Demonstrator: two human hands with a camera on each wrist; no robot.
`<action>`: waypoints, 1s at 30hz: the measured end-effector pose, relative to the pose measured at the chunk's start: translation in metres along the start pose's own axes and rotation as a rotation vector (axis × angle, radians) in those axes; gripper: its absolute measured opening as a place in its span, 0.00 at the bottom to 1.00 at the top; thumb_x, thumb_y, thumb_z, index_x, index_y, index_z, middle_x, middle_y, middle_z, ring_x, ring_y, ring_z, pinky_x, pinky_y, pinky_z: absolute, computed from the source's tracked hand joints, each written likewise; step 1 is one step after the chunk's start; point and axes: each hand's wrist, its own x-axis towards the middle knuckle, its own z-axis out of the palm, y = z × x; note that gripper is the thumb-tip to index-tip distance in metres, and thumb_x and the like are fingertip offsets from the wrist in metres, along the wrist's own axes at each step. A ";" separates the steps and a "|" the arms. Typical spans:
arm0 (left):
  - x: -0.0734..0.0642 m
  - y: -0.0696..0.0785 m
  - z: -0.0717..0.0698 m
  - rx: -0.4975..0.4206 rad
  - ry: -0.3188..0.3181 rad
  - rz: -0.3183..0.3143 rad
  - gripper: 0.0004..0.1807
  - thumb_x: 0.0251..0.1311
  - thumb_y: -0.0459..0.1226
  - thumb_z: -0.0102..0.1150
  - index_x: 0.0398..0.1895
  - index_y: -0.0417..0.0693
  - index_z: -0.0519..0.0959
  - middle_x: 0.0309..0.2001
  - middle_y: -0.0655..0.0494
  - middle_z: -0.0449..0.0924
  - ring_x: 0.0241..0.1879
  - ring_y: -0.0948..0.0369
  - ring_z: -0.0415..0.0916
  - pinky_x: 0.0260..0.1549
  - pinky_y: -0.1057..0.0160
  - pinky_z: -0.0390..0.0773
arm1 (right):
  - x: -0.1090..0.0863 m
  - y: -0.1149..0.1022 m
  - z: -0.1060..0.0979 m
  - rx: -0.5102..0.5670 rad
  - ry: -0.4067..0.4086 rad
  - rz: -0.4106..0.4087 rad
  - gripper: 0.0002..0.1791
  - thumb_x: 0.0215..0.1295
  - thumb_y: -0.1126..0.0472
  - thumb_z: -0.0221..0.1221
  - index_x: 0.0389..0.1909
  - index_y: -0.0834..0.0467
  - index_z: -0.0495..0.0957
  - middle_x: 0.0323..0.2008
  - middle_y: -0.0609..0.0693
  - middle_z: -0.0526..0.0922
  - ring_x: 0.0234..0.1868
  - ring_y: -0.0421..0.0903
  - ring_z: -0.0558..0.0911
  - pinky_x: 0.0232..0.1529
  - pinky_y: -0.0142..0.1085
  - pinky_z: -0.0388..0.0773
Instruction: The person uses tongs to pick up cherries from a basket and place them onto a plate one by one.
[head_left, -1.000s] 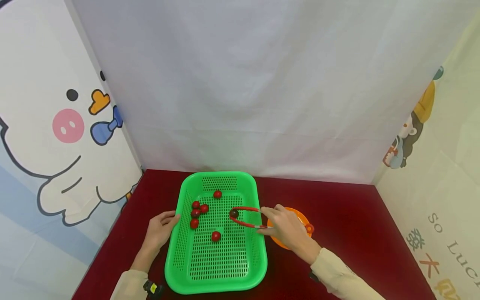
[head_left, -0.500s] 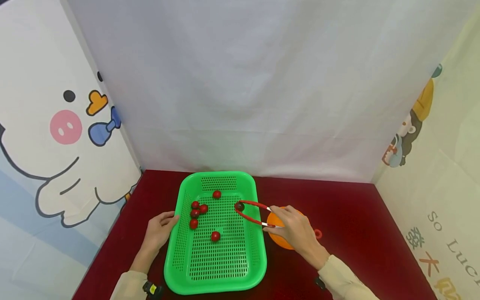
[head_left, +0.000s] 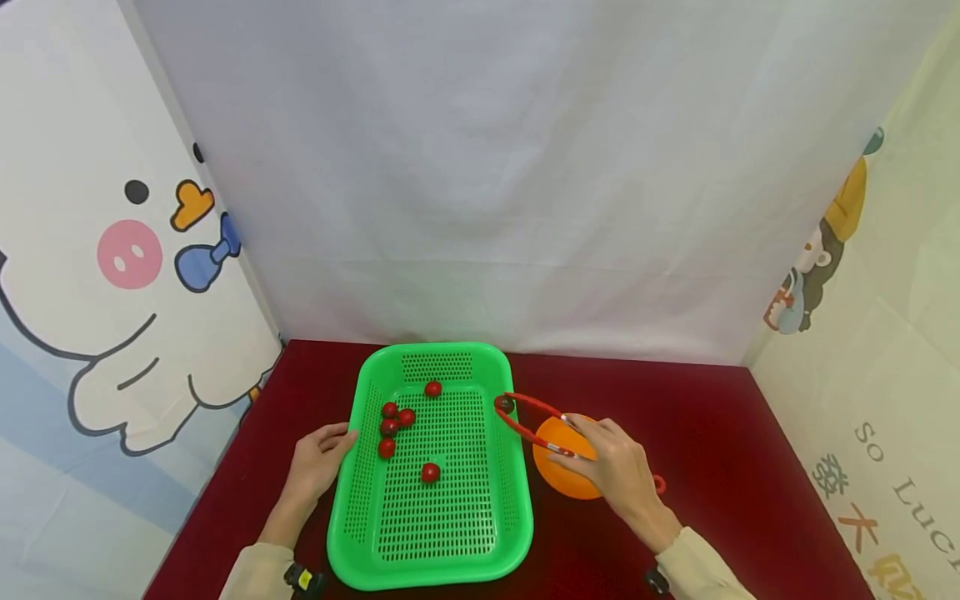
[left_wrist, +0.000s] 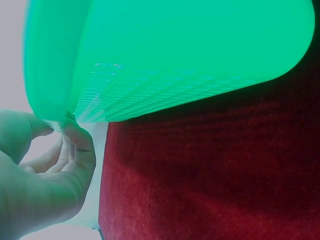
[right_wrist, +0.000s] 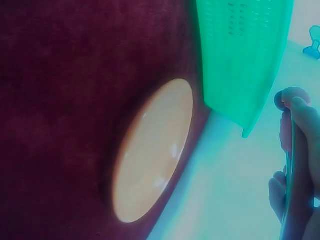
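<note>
My right hand (head_left: 618,467) holds red tongs (head_left: 525,432) with pale bands near the grip. Between their tips sits a dark-red cherry tomato (head_left: 505,404), over the right rim of a green perforated basket (head_left: 431,581). Left of the basket, my left hand (head_left: 318,462) pinches its rim between thumb and fingers, as the left wrist view shows. Several red cherry tomatoes lie inside, mostly clustered at the left, one of them (head_left: 430,473) nearer the middle. Beneath the tongs and right hand is an orange dish (head_left: 566,483), its handle partly hidden by the hand.
A dark red cloth (head_left: 712,467) covers the table. A white curtain (head_left: 525,167) hangs behind it, and printed cloths (head_left: 885,375) stand on both sides. In the right wrist view, the dish (right_wrist: 152,155) lies beside the basket (right_wrist: 235,65), apart from it.
My right hand has moved right, carrying the tomato in the tongs from above the basket's inside to its right rim. My left hand stays on the left rim.
</note>
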 end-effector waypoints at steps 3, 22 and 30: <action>0.000 0.000 0.000 0.002 0.001 0.005 0.26 0.78 0.42 0.54 0.69 0.32 0.71 0.59 0.31 0.78 0.60 0.40 0.76 0.54 0.47 0.79 | -0.005 0.003 -0.003 -0.029 0.024 0.005 0.38 0.33 0.53 0.86 0.51 0.59 0.86 0.33 0.48 0.86 0.28 0.41 0.74 0.21 0.27 0.75; -0.001 0.000 0.000 0.005 -0.005 0.001 0.27 0.78 0.44 0.54 0.70 0.33 0.71 0.61 0.31 0.77 0.61 0.39 0.75 0.56 0.44 0.77 | -0.040 0.021 -0.017 -0.098 -0.001 0.127 0.38 0.31 0.55 0.86 0.49 0.61 0.86 0.29 0.52 0.84 0.26 0.44 0.75 0.22 0.33 0.78; -0.001 0.001 0.000 0.002 -0.001 0.001 0.27 0.78 0.43 0.54 0.70 0.32 0.71 0.60 0.31 0.77 0.59 0.40 0.76 0.53 0.48 0.79 | -0.052 0.025 -0.020 -0.113 -0.031 0.159 0.38 0.30 0.54 0.86 0.49 0.61 0.87 0.32 0.53 0.87 0.25 0.43 0.73 0.22 0.32 0.77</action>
